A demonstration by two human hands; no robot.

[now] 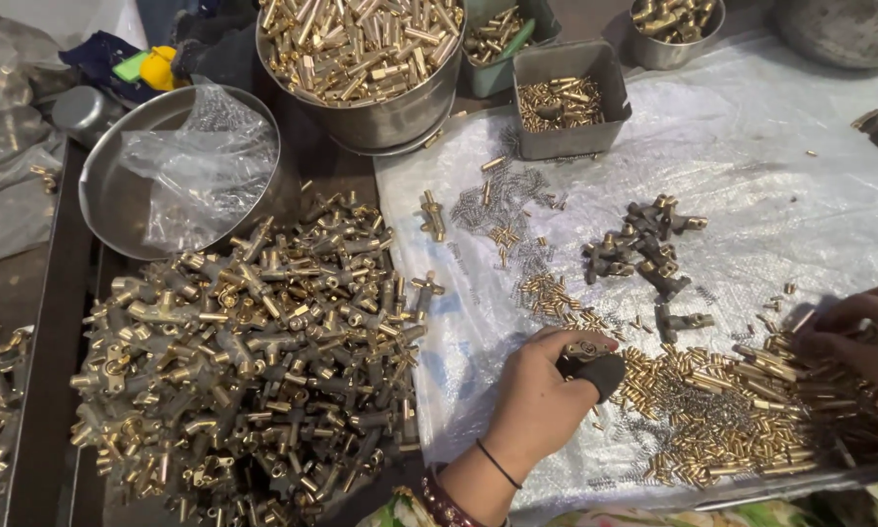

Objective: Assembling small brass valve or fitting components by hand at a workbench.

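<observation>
Resting on a clear plastic sheet (751,146), the left hand (541,400) is seen near the middle of the scene, fingers curled closed around a small brass fitting (585,348) with a dark pad at the thumb; only the fitting's top shows, so its long axis cannot be told. The right hand (863,337) is seen at the right edge, fingers bent down onto a heap of brass pins (751,400); whether anything is pinched there cannot be told. The pins lie mostly with long axes running left to right, some slanted toward the far side, mixed with thin steel springs (712,425).

Listed elsewhere:
- A large pile of brass valve bodies (254,361), at the near left, pointing every way.
- A small cluster of dark fittings (644,249), far of the hands.
- A scatter of springs and short pins (512,210), in the middle.
- A steel bowl (117,195) holding a crumpled plastic bag, far left.
- A steel pot (390,112) full of brass tubes, far centre.
- A grey square tub (571,137) with small brass parts, just right of the pot.
</observation>
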